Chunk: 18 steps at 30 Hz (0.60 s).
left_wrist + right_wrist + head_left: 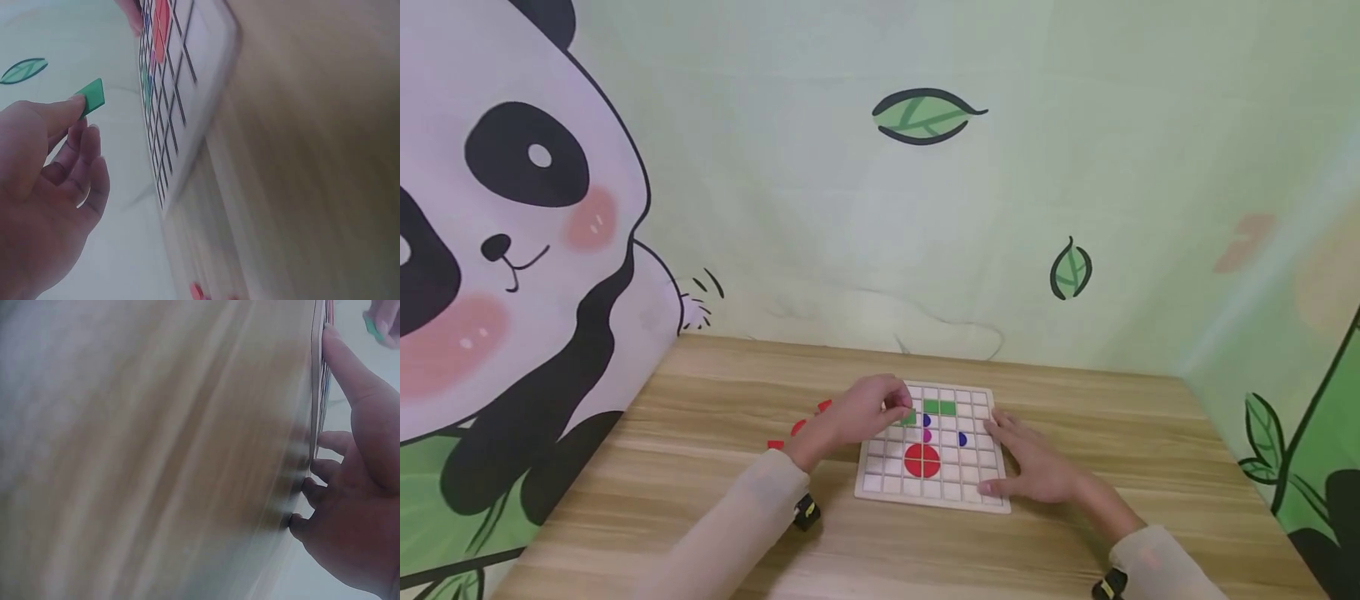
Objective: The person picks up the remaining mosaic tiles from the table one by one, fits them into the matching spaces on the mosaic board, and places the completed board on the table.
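A white grid board (pixel 932 503) lies on the wooden table. My left hand (pixel 868 410) is over its far left part, pinching a green square tile (pixel 94 98) between thumb and index finger. The other fingers of that hand curl loosely below. On the board sit green tiles (pixel 940 407), a red circle made of several pieces (pixel 922 460), a magenta piece (pixel 927 436) and two blue half-round pieces (pixel 962 439). My right hand (pixel 1037 468) rests at the board's right edge, fingers spread, its thumb (pixel 340 353) on the near right corner area.
Several red pieces (pixel 799 427) lie on the table (pixel 715 392) left of the board, partly hidden by my left forearm. Behind the table stands a pale green wall (pixel 790 208) with a panda and leaves printed on it.
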### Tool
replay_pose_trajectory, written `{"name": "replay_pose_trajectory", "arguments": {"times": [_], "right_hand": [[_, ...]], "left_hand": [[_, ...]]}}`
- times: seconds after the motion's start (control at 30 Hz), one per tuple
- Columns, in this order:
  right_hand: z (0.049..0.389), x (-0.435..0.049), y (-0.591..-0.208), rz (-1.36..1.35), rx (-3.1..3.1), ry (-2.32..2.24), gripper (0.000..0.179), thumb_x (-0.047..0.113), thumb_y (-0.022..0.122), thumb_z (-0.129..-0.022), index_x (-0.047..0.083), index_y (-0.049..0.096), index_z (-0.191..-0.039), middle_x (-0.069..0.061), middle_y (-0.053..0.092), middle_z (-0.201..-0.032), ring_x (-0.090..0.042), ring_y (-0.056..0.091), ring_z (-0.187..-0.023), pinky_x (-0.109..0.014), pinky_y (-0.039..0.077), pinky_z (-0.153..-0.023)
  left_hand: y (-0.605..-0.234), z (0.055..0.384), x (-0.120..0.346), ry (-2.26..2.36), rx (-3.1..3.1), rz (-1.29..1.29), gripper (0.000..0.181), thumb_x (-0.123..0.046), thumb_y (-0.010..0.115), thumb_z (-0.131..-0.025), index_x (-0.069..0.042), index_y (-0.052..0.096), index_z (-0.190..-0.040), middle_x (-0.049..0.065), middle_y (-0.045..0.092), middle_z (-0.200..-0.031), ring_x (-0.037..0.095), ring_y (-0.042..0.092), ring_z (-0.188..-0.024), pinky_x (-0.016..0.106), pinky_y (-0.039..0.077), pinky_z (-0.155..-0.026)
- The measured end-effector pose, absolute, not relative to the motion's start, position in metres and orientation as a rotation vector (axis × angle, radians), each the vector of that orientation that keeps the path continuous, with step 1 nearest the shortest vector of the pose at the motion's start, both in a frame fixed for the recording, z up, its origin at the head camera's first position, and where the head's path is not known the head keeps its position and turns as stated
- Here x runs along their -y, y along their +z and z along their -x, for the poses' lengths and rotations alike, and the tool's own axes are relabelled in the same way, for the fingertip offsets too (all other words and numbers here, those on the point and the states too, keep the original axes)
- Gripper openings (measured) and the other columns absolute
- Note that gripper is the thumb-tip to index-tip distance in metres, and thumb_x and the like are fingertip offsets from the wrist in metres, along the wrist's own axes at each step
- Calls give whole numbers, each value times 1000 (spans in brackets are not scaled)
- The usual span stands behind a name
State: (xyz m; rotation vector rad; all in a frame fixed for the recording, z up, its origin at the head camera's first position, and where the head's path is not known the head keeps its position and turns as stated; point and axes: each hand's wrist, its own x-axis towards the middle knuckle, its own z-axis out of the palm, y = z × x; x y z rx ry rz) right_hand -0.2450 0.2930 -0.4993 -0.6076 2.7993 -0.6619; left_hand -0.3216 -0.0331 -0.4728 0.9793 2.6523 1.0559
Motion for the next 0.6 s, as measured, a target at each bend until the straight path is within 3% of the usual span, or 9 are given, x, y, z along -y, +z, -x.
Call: {"name": "replay_pose_trajectory", "arguments": {"times": [0.6], "right_hand": [[244, -294, -500, 632, -2797, -669, 107, 64, 76, -90, 3, 31, -165, -23, 14, -174, -49, 14, -158, -72, 17, -121]], "left_hand": [[-491, 361, -49, 1039, -2662, -963, 9, -27, 72, -103, -20, 73, -109, -12, 67, -95, 4, 62, -88, 21, 53, -80]]}}
